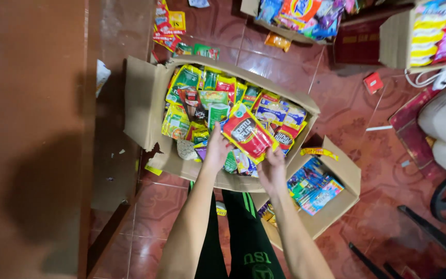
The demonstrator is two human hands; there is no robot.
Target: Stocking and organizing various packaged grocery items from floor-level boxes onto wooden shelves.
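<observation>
Both hands meet over a big open box (145,111) of snack packets. The left hand (217,149) and the right hand (272,168) pinch a red sachet strip (248,133) with a yellow edge between them, fingers closed on its lower end, left at about 8 o'clock of the strip and right at 5 o'clock. The strip is lifted clear and tilted, its top leaning toward 11 o'clock, which keeps its face up and readable from above. Under it the box is packed with green, yellow and red packets (197,98) lying in loose overlapping rows, filling the carton edge to edge so nothing stands upright. At 4 o'clock of the hands, touching the big box's corner, a smaller box (344,194) holds blue and multicoloured packs, flaps folded out for reach. At 12 to 2 o'clock, well apart across the red tiled floor (367,129), two more cartons (396,36) hold bright pouches. A brown table (32,139) runs down the 9 o'clock side.
</observation>
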